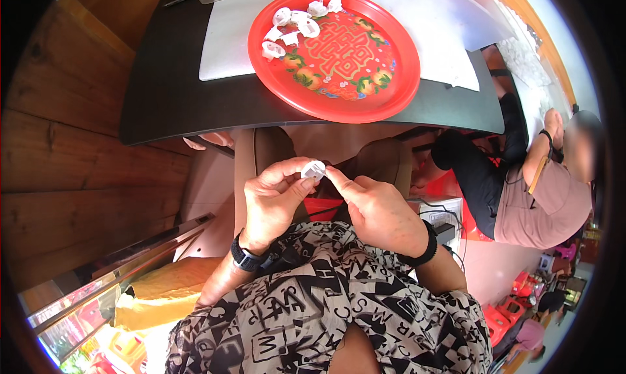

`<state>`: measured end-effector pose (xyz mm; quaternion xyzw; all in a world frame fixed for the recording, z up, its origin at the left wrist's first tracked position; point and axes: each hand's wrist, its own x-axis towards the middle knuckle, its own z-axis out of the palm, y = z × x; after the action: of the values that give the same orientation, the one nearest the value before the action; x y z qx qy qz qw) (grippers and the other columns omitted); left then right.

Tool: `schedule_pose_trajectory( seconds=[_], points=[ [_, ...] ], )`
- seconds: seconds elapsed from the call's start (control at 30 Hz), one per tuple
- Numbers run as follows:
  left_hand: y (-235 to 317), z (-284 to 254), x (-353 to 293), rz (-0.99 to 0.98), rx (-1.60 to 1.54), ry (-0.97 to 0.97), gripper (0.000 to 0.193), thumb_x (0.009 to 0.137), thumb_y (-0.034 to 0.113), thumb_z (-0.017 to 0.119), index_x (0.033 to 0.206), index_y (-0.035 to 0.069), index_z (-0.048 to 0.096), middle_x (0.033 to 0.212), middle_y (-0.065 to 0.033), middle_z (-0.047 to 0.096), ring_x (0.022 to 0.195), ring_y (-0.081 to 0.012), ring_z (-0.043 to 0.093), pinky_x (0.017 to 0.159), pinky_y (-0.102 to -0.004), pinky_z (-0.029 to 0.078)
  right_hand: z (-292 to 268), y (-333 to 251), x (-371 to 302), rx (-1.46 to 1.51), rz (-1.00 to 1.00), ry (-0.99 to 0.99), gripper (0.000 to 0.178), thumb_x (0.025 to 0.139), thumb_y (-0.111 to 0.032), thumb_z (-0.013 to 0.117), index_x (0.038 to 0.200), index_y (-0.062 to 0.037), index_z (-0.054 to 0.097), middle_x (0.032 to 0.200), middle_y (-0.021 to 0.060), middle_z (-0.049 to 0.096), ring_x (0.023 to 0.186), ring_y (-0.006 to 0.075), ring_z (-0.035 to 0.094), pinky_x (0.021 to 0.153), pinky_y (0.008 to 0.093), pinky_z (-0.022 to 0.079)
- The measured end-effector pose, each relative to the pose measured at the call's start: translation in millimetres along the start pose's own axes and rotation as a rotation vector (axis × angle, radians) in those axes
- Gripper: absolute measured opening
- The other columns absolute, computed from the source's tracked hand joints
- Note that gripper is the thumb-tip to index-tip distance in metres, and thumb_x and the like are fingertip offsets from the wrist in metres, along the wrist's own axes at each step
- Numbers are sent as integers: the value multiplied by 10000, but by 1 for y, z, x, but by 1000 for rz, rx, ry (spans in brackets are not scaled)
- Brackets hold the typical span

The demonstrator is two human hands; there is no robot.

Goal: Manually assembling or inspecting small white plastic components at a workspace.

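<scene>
My left hand (277, 194) pinches a small white round plastic part (313, 170) between thumb and fingers, above my lap. Against the part's right edge rests the index fingertip of my right hand (385, 211). The other right fingers are curled under, and whatever they may hold is hidden. Beyond my hands, a red round tray (404, 80) with a printed fruit and character pattern lies on the dark table. Several similar white plastic parts (308, 27) sit in its far left portion.
White sheeting (225, 48) covers part of the dark table (163, 93), whose near edge is beyond my knees. A seated person (541, 198) is at the right. Dark cables (450, 211) hang near a white box beside my right arm. Wooden panelling (78, 146) stands at the left.
</scene>
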<state>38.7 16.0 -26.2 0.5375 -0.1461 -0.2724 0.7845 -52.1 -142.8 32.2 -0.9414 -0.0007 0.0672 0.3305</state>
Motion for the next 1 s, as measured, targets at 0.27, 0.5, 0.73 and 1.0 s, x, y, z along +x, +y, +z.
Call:
schedule_pose_trajectory(
  seconds=[0.27, 0.5, 0.73, 1.0],
  points=[
    [-8, -2, 3, 158, 303, -66, 201, 819, -90, 576, 1004, -27, 622, 1065, -138, 610, 846, -134, 606, 712, -234, 517, -18, -4, 14, -193, 20, -235, 574, 672, 18, 554, 1226, 76, 414, 768, 218, 573, 660, 369, 599, 589, 431, 484],
    [-8, -1, 6, 42, 270, -27, 205, 823, -90, 567, 1017, -40, 615, 1026, -128, 625, 851, -137, 607, 716, -237, 517, -18, 6, 28, -196, -27, -290, 486, 665, 38, 527, 1141, 81, 440, 698, 244, 570, 658, 382, 603, 591, 449, 488],
    [-4, -3, 8, -29, -58, 49, 267, 819, -89, 574, 1083, -54, 572, 993, -127, 635, 889, -165, 620, 758, -276, 530, 7, 13, 13, 297, 20, 13, 358, 851, -36, 463, 1188, 85, 462, 904, 267, 596, 772, 398, 601, 682, 432, 486],
    [-4, 5, 8, 22, -53, 78, 274, 815, -92, 578, 1085, -49, 571, 1001, -126, 634, 903, -170, 619, 772, -290, 530, 21, 6, 3, 416, 99, 102, 389, 852, -15, 461, 1229, 77, 439, 1029, 292, 568, 864, 396, 602, 749, 396, 492]
  ],
)
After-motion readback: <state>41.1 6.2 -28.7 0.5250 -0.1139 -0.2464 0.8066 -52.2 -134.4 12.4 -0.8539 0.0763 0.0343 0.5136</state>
